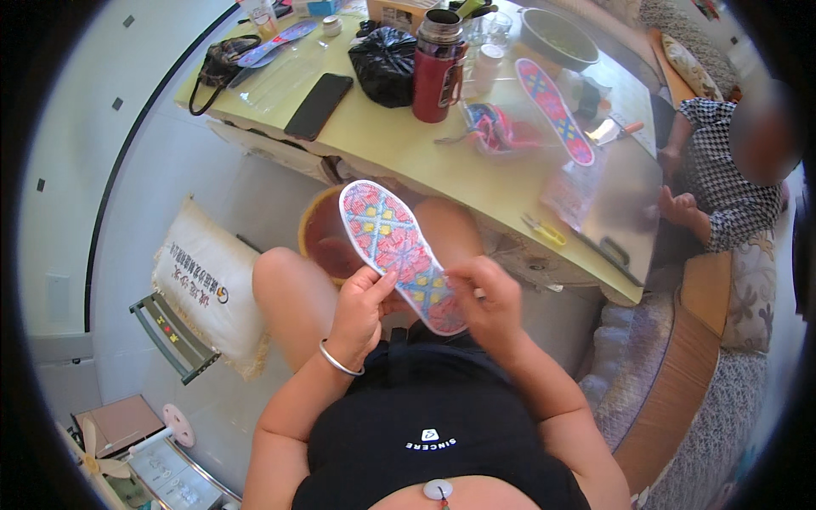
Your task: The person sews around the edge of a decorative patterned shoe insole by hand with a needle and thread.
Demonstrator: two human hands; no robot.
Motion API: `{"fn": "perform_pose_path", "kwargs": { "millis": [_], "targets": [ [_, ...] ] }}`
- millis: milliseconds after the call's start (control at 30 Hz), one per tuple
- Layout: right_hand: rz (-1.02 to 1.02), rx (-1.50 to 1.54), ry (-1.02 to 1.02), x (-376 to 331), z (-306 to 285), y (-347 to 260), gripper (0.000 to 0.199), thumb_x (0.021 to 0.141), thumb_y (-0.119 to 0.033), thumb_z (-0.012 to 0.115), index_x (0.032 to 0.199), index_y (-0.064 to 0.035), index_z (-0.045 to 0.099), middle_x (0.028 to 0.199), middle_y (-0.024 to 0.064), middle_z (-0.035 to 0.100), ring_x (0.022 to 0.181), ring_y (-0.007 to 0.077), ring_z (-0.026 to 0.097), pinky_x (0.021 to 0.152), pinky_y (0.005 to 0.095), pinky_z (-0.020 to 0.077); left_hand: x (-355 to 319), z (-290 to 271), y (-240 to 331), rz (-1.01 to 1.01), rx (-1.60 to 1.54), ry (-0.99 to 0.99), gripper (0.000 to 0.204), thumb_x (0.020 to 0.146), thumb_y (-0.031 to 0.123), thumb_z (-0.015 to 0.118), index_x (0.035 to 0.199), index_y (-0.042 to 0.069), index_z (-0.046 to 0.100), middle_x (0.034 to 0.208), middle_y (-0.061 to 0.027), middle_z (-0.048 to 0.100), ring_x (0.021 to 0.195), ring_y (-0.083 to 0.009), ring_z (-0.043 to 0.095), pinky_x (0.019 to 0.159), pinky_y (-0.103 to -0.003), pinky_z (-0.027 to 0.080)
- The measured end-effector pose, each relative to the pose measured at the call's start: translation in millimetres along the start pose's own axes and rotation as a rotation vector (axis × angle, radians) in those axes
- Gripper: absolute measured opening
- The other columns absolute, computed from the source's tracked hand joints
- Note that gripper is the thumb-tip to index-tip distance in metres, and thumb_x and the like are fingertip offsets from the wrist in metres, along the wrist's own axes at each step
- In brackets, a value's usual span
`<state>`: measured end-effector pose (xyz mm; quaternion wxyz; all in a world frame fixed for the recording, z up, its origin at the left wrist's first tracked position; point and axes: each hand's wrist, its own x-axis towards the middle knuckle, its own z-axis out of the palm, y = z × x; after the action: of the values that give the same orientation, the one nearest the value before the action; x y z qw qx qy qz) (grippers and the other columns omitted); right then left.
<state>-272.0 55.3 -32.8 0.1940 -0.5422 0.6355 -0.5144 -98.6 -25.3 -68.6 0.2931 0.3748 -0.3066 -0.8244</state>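
A shoe insole (395,246) with pink, blue and yellow cross-stitch and a white rim is held up in front of my lap. My left hand (365,310) grips its left edge, thumb on the stitched face and fingers behind. At the narrower end, my right hand (491,297) is closed with its fingertips pinched against the right edge. Whatever thin thing those fingertips may hold is too small to make out. A similar insole (552,110) lies on the table ahead, near a bundle of pink and blue thread (501,127).
The yellow-green table (374,153) carries a black phone (319,106), a dark red thermos (435,76), a black plastic bag (384,66) and yellow-handled snips (544,229). Across its right side sits another person (714,161) in a checked shirt. A cushion (208,280) rests by my left knee.
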Motion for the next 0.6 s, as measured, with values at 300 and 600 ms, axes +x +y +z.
{"fn": "perform_pose_path", "kwargs": {
  "millis": [300,600],
  "targets": [
    [0.356,0.151,-0.132,-1.5,17.1,12.8,0.016,0.084,-0.007,0.069,0.095,0.0013,0.06,0.067,0.0009,0.057,0.06,0.0058,0.052,0.054,0.0213,0.041,-0.6,6.8,11.0,0.157,0.046,-0.016,0.018,0.096,0.008,0.052,0.11,-0.001,0.058,0.105,-0.0087,0.067,0.091,-0.0157,0.065,0.082,-0.03,0.053],
    [0.616,0.831,-0.109,-8.2,29.6,39.7,0.012,0.091,-0.009,0.064,0.093,0.0005,0.059,0.083,0.0028,0.065,0.073,0.0051,0.059,0.065,0.0196,0.0475,0.1,-1.4,-5.8,0.079,0.069,-0.007,0.015,0.086,0.003,0.064,0.1,-0.002,0.063,0.092,-0.0084,0.068,0.081,-0.014,0.065,0.076,-0.028,0.054]
  ]
}}
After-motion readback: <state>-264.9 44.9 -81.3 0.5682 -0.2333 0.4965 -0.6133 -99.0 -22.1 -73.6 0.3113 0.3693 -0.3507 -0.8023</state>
